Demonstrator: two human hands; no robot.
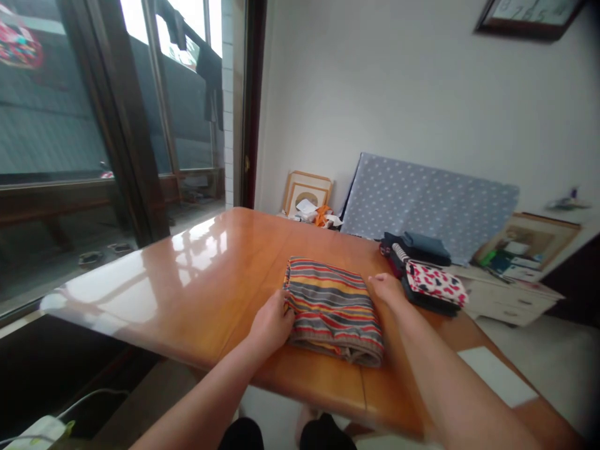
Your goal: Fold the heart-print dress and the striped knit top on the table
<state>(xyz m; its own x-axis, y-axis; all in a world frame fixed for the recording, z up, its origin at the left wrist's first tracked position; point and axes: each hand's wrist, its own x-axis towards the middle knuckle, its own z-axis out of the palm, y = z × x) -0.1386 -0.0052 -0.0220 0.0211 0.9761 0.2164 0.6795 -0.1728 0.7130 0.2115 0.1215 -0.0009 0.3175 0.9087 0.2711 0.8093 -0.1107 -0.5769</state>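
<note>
A folded striped cloth (332, 306) in red, yellow, grey and orange lies flat near the front edge of the wooden table, its brown hem toward me. At its left edge my left hand (275, 317) is closed, fingers curled round the fabric. My right hand (385, 289) is beside the upper right corner of the cloth, its fingers bent together; whether they pinch any fabric is too small to tell.
Stacks of folded clothes (434, 281) sit right of my right hand. A white sheet (497, 375) lies at the table's right edge. Behind the glossy table (187, 281) stand a dotted grey-blue cover (422, 200) and a framed picture (307, 192). Glass doors are left.
</note>
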